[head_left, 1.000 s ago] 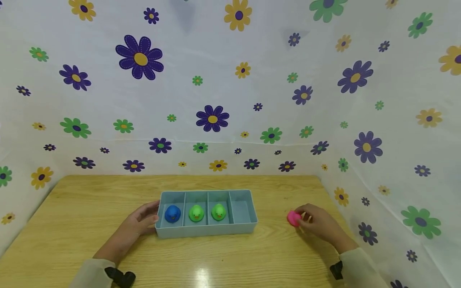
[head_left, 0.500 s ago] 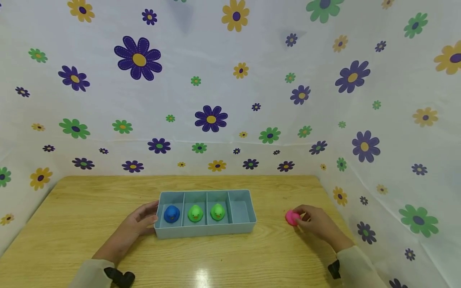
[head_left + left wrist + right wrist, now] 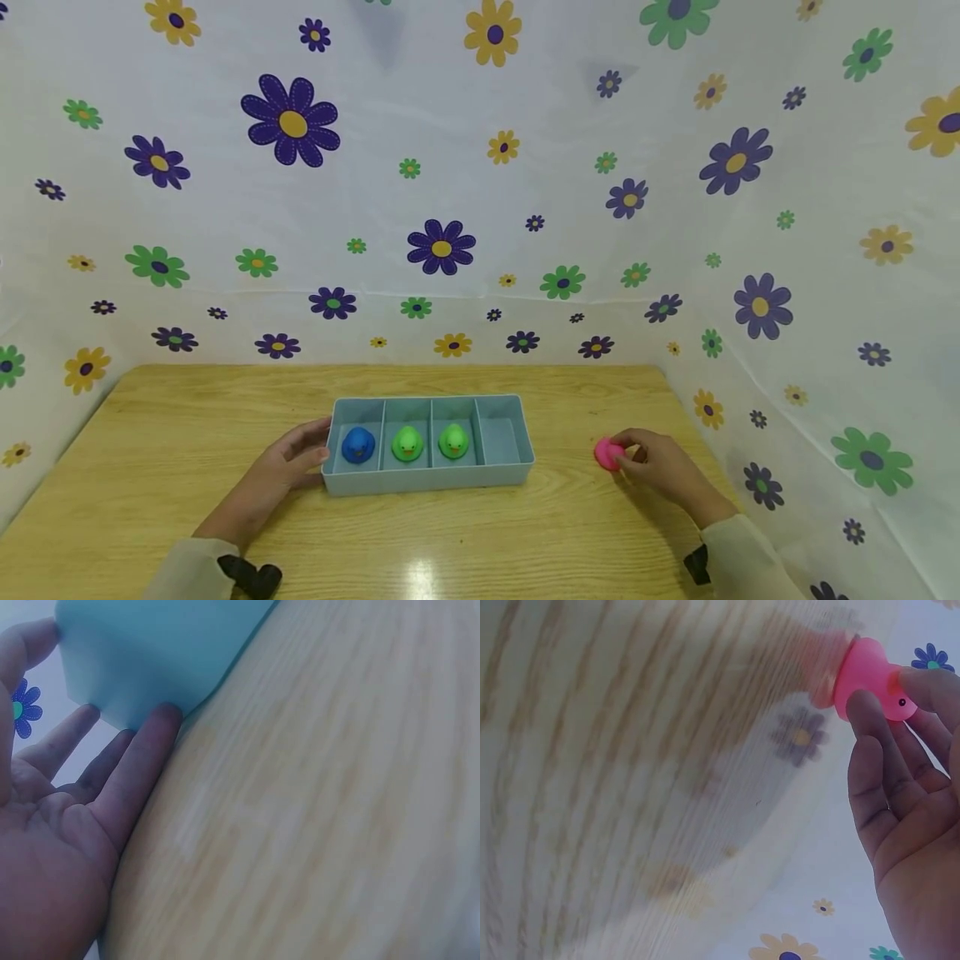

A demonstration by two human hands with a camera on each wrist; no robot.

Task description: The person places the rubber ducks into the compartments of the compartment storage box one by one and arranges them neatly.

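Observation:
In the head view, my left hand (image 3: 288, 467) touches the left end of a pale blue divided tray (image 3: 435, 481). The left wrist view shows its fairly straight fingers (image 3: 139, 769) resting against the tray's end wall (image 3: 161, 660). A blue rubber duck (image 3: 358, 446) sits in the leftmost compartment, and two green rubber ducks, one (image 3: 407, 444) and another (image 3: 453, 442), occupy the two compartments beside it. To the right of the tray, my right hand (image 3: 660, 467) pinches a pink rubber duck (image 3: 609, 454) at the tabletop. Thumb and fingers partly cover this pink duck (image 3: 862, 671) in the right wrist view.
The wooden table (image 3: 465, 550) ends at a white flower-print sheet (image 3: 360, 192) at the back, which also rises along both sides. My right forearm lies near the right-hand sheet (image 3: 810, 392). Black bands with camera mounts (image 3: 251, 577) sit at the wrists.

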